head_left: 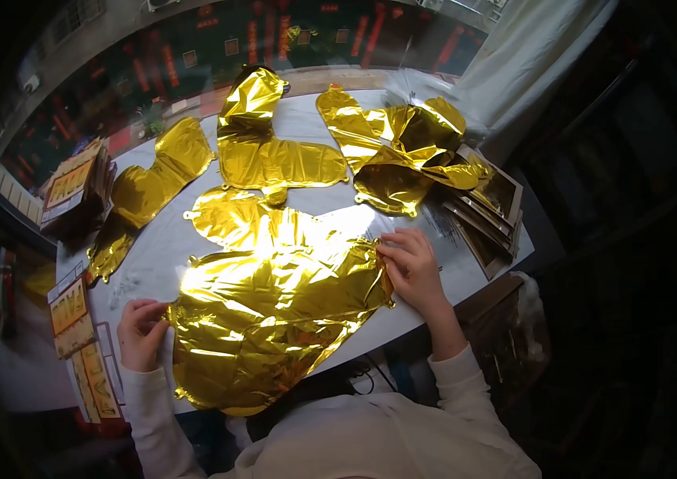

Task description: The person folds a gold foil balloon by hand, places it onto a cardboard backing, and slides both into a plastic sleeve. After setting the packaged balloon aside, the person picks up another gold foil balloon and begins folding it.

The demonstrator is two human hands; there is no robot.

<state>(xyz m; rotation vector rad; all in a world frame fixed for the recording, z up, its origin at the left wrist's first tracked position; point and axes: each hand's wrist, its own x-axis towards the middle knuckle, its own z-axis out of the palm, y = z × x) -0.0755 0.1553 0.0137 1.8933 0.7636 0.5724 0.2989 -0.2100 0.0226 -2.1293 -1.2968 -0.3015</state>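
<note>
A large gold foil balloon (274, 319), flat and wrinkled, spreads across the near side of the table and hangs over its front edge. My left hand (143, 331) pinches its left edge between thumb and fingers. At the upper right edge, my right hand (412, 267) grips the same foil, fingers curled. Beyond it lies another flat gold foil piece (230, 219), partly covered by the near one. An L-shaped gold foil balloon (282, 164) rests farther back in the middle. Bright glare hides part of the foil near my right hand.
A long gold foil balloon (151, 191) lies at the left, and a crumpled gold foil balloon (394, 148) at the back right. Stacked flat packages (75, 188) stand far left, printed packets (83, 343) at the left edge, dark flat packs (486, 215) at right. A curtain (534, 64) hangs behind.
</note>
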